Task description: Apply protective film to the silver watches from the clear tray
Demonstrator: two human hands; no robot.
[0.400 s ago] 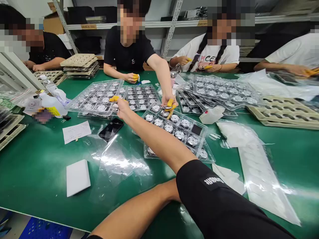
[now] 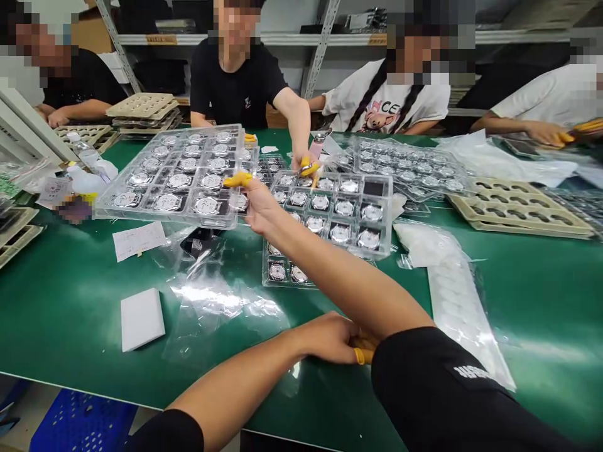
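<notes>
My right hand [image 2: 259, 204], with yellow finger covers, grips the right edge of a clear plastic tray [image 2: 176, 182] of round silver watch parts. The tray is raised over the table at the left. My left hand [image 2: 332, 339] is low over the table, under my right forearm; its yellow-covered fingers are partly hidden, and I cannot tell what they hold, if anything. Under my right forearm is another clear tray [image 2: 346, 207] of watch parts, above a further tray [image 2: 282, 271]. A co-worker's hand [image 2: 304, 164] is at that upper tray's far edge.
Clear film [image 2: 221, 307], a black phone [image 2: 200, 242], a paper slip [image 2: 139, 240] and a white pad [image 2: 142, 319] lie on the green table. More stacked watch trays [image 2: 414, 164], a beige tray [image 2: 518, 207] and a white plastic strip [image 2: 464, 326] are to the right. Several people sit opposite.
The tray in my right hand has come nearer and higher, and the hand has shifted right. My left hand has come into sight. The co-worker's tray has swung flatter.
</notes>
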